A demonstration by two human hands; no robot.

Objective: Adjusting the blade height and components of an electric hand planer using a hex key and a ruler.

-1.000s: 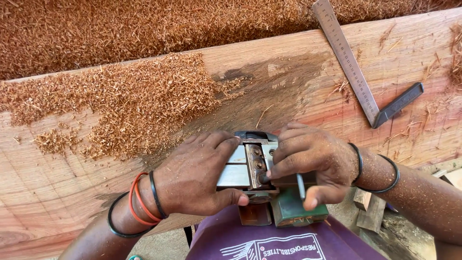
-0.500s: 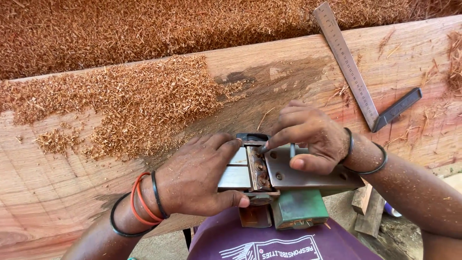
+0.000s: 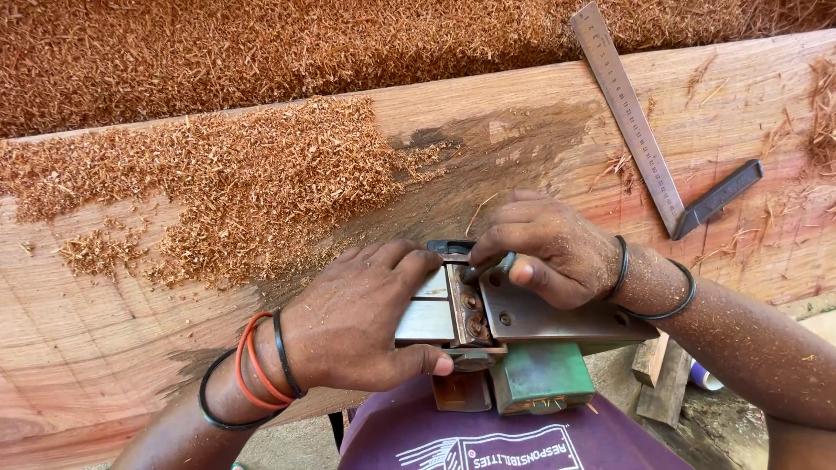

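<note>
Steel sole up: an electric hand planer [image 3: 514,326] lies inverted at the near edge of a broad wooden plank [image 3: 522,148], partly overhanging that edge toward the person's lap; its green motor body [image 3: 542,376] hangs below, past the edge.

Head view, only one given. Planer's long axis runs left-right, roughly parallel w/ the plank's near edge; the cutter drum slot [image 3: 470,313] cuts across it, approx. mid-length, so the work point sits between the two hands, slightly closer to the right one.

Left hand [image 3: 361,326]: spread flat, palm down over the left part of the sole, thumb hooked under the near side, fingertips reaching the slot; it clamps the tool down, nothing pinched.

Right hand [image 3: 549,248]: curled, coming in from the right over the rear sole; thumb & forefinger pressed together on a small dark tool [image 3: 488,268], prob. a key or driver, tip aimed down-left at the drum slot; can't tell exactly what kind, since fingers hide most of it.

Rest of the plank: a thick drift of reddish wood shavings [image 3: 252,187] covers the left half up to the far edge; more shavings fill the ground beyond; a try square [image 3: 640,130] w/ steel blade & dark stock lies near the far right corner, well apart from both hands; offcuts of timber [image 3: 657,383] sit below the near edge at right.
</note>
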